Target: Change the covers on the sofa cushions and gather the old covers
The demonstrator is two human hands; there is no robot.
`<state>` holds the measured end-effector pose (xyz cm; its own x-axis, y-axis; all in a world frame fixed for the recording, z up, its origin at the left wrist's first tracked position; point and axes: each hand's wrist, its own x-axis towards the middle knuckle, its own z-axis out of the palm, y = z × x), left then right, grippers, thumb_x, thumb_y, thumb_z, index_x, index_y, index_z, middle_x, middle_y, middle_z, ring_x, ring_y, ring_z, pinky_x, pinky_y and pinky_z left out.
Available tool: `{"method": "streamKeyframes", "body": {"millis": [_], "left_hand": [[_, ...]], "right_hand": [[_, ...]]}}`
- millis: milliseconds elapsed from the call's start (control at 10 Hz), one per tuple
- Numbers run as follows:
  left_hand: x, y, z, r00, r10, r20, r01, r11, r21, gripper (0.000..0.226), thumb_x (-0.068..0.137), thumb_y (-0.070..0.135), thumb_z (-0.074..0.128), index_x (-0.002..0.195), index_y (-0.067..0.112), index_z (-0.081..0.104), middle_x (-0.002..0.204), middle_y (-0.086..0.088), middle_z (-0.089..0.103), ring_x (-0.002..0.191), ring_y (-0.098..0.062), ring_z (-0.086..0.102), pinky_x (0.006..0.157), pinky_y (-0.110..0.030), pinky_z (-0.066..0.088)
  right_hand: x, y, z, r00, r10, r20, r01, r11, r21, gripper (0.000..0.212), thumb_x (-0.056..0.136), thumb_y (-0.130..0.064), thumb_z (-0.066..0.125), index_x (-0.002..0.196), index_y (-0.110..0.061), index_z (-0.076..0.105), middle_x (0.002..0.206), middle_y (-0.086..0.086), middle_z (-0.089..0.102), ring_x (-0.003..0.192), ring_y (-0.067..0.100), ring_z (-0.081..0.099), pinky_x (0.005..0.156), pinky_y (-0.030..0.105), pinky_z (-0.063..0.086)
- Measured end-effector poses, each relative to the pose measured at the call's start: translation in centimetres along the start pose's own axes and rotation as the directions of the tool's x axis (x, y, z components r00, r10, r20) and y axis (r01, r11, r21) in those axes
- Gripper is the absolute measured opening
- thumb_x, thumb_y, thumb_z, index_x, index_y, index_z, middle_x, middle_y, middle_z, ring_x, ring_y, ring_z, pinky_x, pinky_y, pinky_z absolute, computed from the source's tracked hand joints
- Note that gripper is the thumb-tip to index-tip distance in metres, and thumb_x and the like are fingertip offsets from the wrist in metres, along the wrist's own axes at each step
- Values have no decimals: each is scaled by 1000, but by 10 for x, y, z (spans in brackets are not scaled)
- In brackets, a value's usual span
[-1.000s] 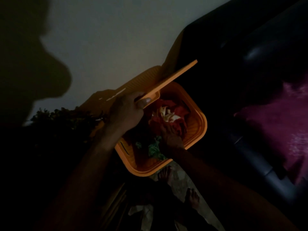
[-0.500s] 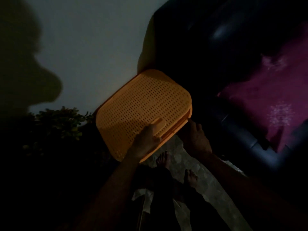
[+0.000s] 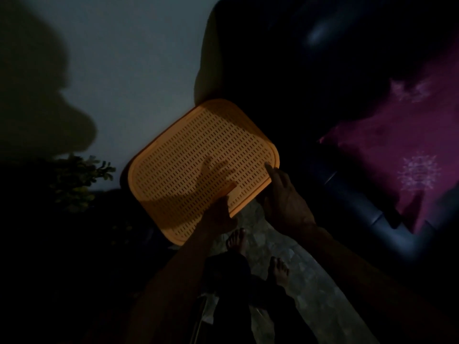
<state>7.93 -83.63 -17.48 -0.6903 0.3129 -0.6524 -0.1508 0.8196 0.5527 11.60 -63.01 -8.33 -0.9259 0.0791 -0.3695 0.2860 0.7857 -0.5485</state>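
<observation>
On orange basket lid [image 3: 198,155]: both hands, L [image 3: 218,214] & R [image 3: 285,202], prob. pressing.

Dim living room in a home. Dark sofa [image 3: 360,170] from 12 to 4 o'clock, carrying a magenta patterned cushion [image 3: 402,155] at 3 o'clock. Orange perforated laundry basket lid [image 3: 198,167] at centre. Leafy houseplant [image 3: 79,180] at 9 o'clock against plain wall [image 3: 129,58]. Bare feet [image 3: 237,240] on mottled stone floor [image 3: 305,289] at 6 o'clock.
</observation>
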Motion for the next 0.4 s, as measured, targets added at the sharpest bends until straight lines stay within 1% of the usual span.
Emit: {"method": "streamKeyframes", "body": {"millis": [100,200,300,400], "left_hand": [[-16,21,-18,999,-10,45,9,1000,28,90,88,22,71,158,35,16,162,2,27,146,-20,33,115,-28,31],[-36,56,-53,997,-70,-7,71,992,100,80,98,33,59,160,18,12,163,-8,22,148,-28,26,117,-38,30],[-78,108,-113,978,13,-209,-3,999,49,72,100,26,58,158,17,17,159,-8,29,144,-29,33,115,-44,37],[-124,161,-174,873,152,-464,-124,988,90,70,99,23,58,158,17,21,159,-9,31,144,-28,34,116,-44,36]], "right_hand": [[-4,-14,-32,998,-56,-41,56,998,-1,92,98,-32,65,160,-36,-2,166,7,19,142,30,41,91,43,56],[-10,-39,-79,989,-130,-64,131,991,7,83,101,-41,57,162,-35,1,167,5,17,143,26,38,97,48,54],[-13,-75,-143,977,-202,-69,203,979,6,86,99,-29,59,163,-32,1,169,8,10,140,31,42,88,41,55],[-15,-113,-204,935,-327,-137,329,944,-6,94,93,-18,62,162,-33,1,169,6,8,144,33,38,91,49,56]]}}
